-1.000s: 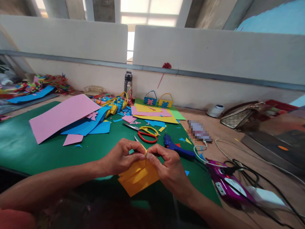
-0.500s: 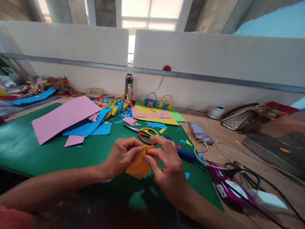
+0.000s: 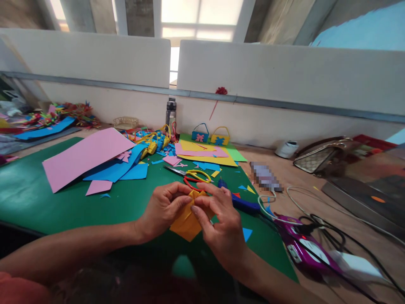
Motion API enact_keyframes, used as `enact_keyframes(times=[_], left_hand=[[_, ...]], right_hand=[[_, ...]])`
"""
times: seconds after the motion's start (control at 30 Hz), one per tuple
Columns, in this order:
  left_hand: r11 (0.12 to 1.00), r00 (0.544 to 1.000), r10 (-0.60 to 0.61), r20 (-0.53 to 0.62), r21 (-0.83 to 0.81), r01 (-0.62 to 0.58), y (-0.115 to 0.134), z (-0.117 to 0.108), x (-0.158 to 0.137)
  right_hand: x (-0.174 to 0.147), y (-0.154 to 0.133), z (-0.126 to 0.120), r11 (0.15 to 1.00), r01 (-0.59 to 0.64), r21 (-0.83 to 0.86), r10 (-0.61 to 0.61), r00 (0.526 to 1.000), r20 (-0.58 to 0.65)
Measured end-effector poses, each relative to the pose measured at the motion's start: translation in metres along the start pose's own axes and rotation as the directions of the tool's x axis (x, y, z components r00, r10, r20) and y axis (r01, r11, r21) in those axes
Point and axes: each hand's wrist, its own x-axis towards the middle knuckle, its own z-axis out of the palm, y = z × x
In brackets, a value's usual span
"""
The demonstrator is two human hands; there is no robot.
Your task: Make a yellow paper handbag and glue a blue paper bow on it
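Between my two hands is a folded piece of orange-yellow paper (image 3: 187, 226), held just above the green mat (image 3: 139, 211). My left hand (image 3: 164, 209) pinches its upper left edge between thumb and fingers. On the other side my right hand (image 3: 221, 215) grips the upper right part, its thumb pressed near the middle fold. Both hands are closed, and their fingers cover part of the top edge. Just beyond them lie scissors (image 3: 198, 175) with yellow and red handles. A blue-handled tool (image 3: 245, 204) with a cord rests to the right of my right hand.
Pink sheets (image 3: 88, 156) and blue sheets (image 3: 117, 164) lie at left. Small paper bags (image 3: 200, 135) stand at the back near stacked coloured sheets (image 3: 232, 159). A purple power strip (image 3: 303, 249), cables, a pixelated phone-like object (image 3: 265, 176) and a handbag (image 3: 319, 156) occupy the right.
My right hand has shifted slightly left and down, fingers drawn in closer. The paper has moved a little right and down, still held by both hands.
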Motion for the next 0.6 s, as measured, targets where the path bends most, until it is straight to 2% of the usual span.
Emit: enact_keyframes(times=[0.2,0.3,0.6], left_hand=[[0.973,0.987,0.155,0.053,0.164,-0.161,-0.0015,0.0017,-0.0037],[0.957,0.976,0.206,0.072,0.193,-0.216,-0.0030,0.0025,-0.0042],[0.898,0.950,0.311,0.038,0.316,-0.307,-0.0043,0.0034,-0.0057]], right_hand=[[-0.0003,0.0005,-0.0001,0.998,-0.033,0.050,0.031,0.999,0.038],[-0.0008,0.0006,-0.0007,1.000,0.005,-0.009,-0.005,0.999,0.051],[0.0009,-0.0046,-0.0016,0.986,0.078,-0.145,-0.072,0.996,0.047]])
